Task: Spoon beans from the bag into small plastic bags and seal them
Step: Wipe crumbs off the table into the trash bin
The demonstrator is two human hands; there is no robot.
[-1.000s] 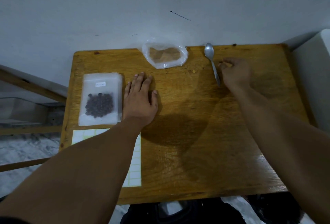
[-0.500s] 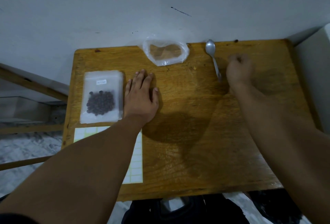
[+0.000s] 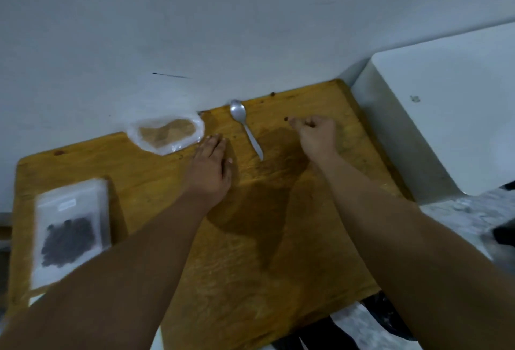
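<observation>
Your left hand (image 3: pixel 210 165) lies flat on the wooden surface (image 3: pixel 278 252), palm down, with the fingers straight and close together. The fingertips point toward the wall and stop just short of the clear bag (image 3: pixel 167 133) with brown contents at the back edge. Your right hand (image 3: pixel 317 133) sits farther right with its fingers curled in toward the palm and knuckles up. You cannot tell from this view whether anything is pinched inside them. A single dark bean (image 3: pixel 286 118) rests on the surface just beyond those curled fingertips.

Between your two hands the metal spoon (image 3: pixel 245 123) lies on the surface, untouched. Its bowl is up against the wall and its handle runs back toward you at a slant.

Well to the left, near the front corner, the small plastic bag (image 3: pixel 69 227) lies flat. It has a cluster of dark beans in its lower half and a small white label above them. Your left forearm crosses just beside it. To the right of the surface stands a white block (image 3: pixel 446 115).
</observation>
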